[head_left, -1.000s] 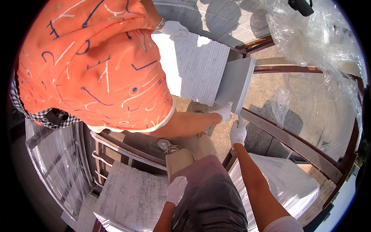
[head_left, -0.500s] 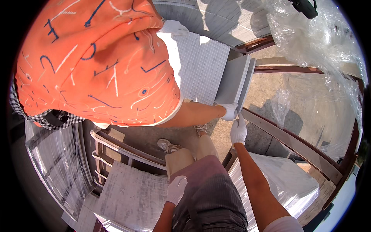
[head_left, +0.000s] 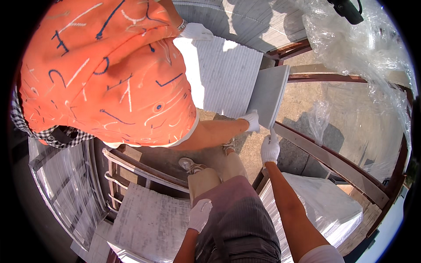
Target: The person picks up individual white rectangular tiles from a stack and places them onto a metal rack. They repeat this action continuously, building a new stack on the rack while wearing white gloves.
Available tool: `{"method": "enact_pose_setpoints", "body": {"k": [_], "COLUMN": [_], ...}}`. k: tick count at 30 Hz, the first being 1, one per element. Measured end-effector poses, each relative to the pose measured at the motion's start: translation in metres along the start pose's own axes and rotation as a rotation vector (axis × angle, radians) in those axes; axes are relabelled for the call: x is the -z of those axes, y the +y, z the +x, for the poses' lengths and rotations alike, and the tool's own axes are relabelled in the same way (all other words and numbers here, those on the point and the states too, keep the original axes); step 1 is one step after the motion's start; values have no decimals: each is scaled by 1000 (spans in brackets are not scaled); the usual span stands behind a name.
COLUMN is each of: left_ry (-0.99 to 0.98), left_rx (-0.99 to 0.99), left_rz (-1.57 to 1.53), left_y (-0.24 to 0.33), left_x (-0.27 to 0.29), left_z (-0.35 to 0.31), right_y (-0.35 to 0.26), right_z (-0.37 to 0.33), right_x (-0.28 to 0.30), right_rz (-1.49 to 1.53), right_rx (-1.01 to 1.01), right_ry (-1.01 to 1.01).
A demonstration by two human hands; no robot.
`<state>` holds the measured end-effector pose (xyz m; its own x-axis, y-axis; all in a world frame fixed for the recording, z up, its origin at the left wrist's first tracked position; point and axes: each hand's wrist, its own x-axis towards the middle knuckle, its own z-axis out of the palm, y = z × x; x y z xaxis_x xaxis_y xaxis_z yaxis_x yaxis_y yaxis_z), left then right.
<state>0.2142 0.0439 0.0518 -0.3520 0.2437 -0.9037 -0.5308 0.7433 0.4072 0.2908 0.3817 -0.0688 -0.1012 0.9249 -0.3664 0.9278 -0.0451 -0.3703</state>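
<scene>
Hands apart: left hand [head_left: 200,215] loose on clothing [head_left: 239,210], right hand [head_left: 270,149] at grey panel [head_left: 266,91] (grip unclear). Film [head_left: 322,193] encloses bundle; co-worker [head_left: 109,83] crowds left.

smooth matt gry panel [head_left: 266,91], v. glossy clr plastic wrap [head_left: 351,48], knit cloth gloves [head_left: 270,150]

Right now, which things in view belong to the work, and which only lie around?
In the work:
- grey panel
- row of pale panels
- your right hand, at the panel's lower corner
- co-worker's nearer hand

Lying about:
- loose clear film
- film-wrapped load
</scene>
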Motion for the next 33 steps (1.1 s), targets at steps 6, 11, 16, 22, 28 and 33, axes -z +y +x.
{"method": "enact_pose_setpoints", "body": {"k": [6, 11, 16, 22, 28, 33], "left_ry": [3, 6, 4, 1, 5, -9], "left_rx": [-4, -8, -30, -37, -73, -26], "left_rz": [-10, 19, 33, 20, 67, 44], "left_y": [-2, -9, -12, -11, -16, 5], "left_x": [-2, -3, -4, -5, -6, -8], "left_z": [0, 1, 2, 3, 5, 0], "right_y": [11, 11, 12, 11, 11, 14], "right_z": [2, 4, 2, 1, 1, 0], "right_x": [-5, -2, -2, -1, 4, 6], "right_rz": [7, 13, 8, 15, 38, 8], "right_rx": [14, 27, 52, 52, 45, 67], "right_ry": [-16, -15, 16, 22, -18, 2]}}
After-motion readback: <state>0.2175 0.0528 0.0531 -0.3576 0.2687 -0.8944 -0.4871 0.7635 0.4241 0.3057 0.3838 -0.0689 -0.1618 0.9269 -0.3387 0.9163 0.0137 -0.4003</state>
